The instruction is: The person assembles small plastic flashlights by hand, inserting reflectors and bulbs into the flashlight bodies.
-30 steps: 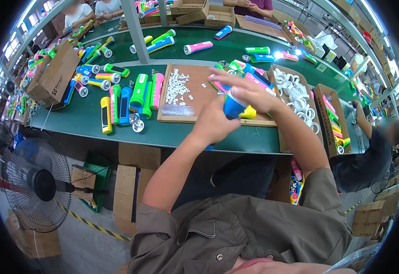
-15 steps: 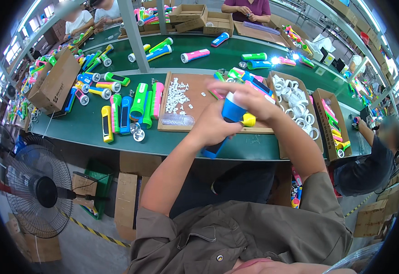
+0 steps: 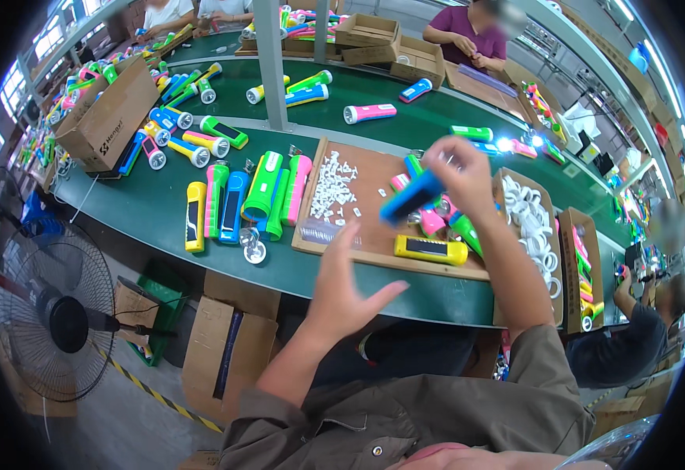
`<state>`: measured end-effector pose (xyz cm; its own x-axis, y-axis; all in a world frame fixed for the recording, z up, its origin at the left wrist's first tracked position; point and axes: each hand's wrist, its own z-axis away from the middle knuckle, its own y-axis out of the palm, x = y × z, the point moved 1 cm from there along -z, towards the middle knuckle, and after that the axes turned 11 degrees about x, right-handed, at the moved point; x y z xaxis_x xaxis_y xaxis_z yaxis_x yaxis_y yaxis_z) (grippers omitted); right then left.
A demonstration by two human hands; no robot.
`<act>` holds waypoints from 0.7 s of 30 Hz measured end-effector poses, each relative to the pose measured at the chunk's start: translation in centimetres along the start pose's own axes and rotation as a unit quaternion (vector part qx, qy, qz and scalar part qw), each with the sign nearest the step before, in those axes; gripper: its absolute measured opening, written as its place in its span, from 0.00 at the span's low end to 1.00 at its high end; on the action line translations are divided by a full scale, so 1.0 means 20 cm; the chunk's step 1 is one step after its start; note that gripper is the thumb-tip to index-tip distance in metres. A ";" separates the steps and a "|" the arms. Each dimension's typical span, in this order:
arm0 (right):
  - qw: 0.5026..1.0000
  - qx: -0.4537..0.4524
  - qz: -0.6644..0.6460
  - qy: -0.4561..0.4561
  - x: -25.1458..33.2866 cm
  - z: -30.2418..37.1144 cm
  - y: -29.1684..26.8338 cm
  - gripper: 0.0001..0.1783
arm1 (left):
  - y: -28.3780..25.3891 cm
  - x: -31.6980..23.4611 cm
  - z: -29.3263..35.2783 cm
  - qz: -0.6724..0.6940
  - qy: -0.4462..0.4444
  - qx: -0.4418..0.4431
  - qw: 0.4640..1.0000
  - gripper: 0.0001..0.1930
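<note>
A blue flashlight body (image 3: 411, 199) is held in my right hand (image 3: 461, 174), tilted above the right part of a wooden tray (image 3: 374, 168). My left hand (image 3: 342, 290) hangs over the tray's front edge, holding nothing, its thumb spread from the fingers. Below the blue flashlight, a yellow flashlight body (image 3: 431, 250) lies along the tray's front. Pink and green flashlight parts, such as a green one (image 3: 466, 232), lie under and beside my right forearm. Small white plastic pieces (image 3: 329, 192) are scattered at the tray's left, behind a row of clear discs (image 3: 328, 232).
Several flashlight bodies, including a pink one (image 3: 297, 190), stand left of the tray. A cardboard box of white rings (image 3: 526, 223) is on the right, beside another box (image 3: 573, 266) of flashlights. A metal post (image 3: 270, 66) rises behind. A fan (image 3: 68, 321) stands lower left. Co-workers sit around.
My left hand has let go of the blue flashlight and opened, moving down and left. My right hand now holds the flashlight alone over the tray. The view has shifted.
</note>
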<state>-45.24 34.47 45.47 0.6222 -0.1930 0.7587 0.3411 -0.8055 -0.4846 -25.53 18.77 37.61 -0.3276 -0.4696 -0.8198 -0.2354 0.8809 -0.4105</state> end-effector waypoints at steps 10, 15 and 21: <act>0.988 0.047 0.079 -0.122 -0.40 -0.74 0.18 0.13 | -0.09 0.53 0.85 0.098 -0.285 0.038 0.953 0.14; 0.694 0.383 0.569 0.219 -0.52 -0.63 0.29 0.22 | -0.05 0.54 0.82 0.115 -0.249 0.081 0.958 0.12; 0.718 0.369 0.488 0.332 -0.64 -0.43 0.10 0.33 | -0.11 0.52 0.79 0.086 -0.215 0.063 0.971 0.12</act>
<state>-58.57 30.53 38.59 0.4288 -0.8858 -0.1775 0.4045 0.3639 -0.8390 -13.98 12.89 23.65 0.0660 -0.2716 -0.9601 -0.0888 0.9568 -0.2768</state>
